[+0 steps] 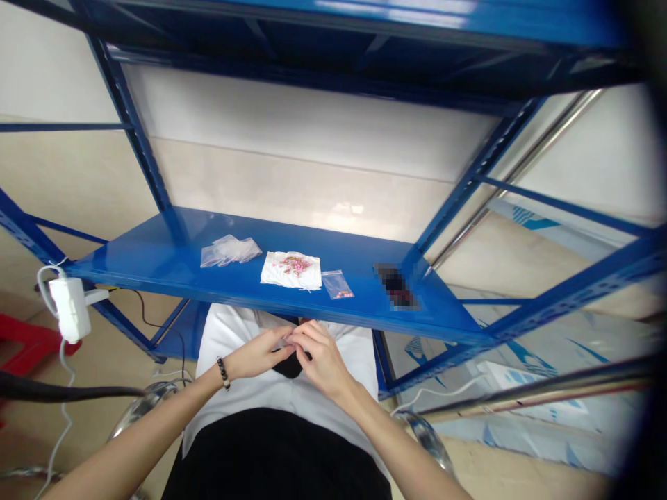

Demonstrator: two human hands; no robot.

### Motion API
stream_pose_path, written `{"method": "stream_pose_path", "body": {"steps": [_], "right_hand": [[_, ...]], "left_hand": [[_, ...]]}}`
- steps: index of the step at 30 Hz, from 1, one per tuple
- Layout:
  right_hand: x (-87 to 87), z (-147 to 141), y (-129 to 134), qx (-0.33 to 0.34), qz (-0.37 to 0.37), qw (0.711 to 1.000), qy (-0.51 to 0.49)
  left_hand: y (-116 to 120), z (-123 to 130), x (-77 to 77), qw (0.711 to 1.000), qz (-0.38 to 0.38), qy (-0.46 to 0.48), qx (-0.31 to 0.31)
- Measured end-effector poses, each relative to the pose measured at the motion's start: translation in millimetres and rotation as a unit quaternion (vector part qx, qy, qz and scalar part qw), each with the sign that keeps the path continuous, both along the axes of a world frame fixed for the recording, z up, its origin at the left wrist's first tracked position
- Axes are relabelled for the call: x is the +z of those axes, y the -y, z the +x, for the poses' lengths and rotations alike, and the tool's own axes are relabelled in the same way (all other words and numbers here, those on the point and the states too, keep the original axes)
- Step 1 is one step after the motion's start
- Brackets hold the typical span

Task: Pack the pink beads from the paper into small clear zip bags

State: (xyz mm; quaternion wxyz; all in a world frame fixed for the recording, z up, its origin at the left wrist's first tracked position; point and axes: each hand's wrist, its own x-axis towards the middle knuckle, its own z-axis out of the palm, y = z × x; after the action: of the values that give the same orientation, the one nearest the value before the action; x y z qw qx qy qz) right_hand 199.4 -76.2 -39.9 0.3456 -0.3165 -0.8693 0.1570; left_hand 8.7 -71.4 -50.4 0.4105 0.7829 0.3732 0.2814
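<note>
My left hand point(267, 351), with a dark beaded bracelet at the wrist, meets my right hand point(319, 353) over my lap, just below the shelf's front edge. Both are closed, fingertips pinching a small clear plastic bag point(284, 341), mostly hidden by the fingers. Ahead on the blue shelf point(333, 243), a white cloth or paper sheet point(276, 276) bears a pile of small pink and reddish beads point(292, 264). To its right lies a clear zip bag point(336, 283) with a few orange-pink beads at its bottom. A loose stack of clear bags point(230, 251) sits on the left.
Towards the shelf's right end is a dark, pixelated flat object point(397, 286). A white power strip point(70, 309) hangs at the left post with its cord dangling. The upper shelf point(333, 42) spans overhead. Wrapped panels point(542, 333) lie at the right, and a red stool point(31, 340) stands left.
</note>
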Motion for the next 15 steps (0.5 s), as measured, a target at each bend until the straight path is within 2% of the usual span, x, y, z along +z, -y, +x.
{"method": "stream_pose_path", "body": {"steps": [7,15], "right_hand": [[13.3,1,-11,0.047,-0.037,0.997,-0.057],[7.4,-3,3,0.104,-0.042,0.994,-0.012]], "left_hand": [[-9,6,4.5,0.997,0.058,-0.009,0.040],[-1,3,10.7,0.999,0.037,0.001,0.023]]}}
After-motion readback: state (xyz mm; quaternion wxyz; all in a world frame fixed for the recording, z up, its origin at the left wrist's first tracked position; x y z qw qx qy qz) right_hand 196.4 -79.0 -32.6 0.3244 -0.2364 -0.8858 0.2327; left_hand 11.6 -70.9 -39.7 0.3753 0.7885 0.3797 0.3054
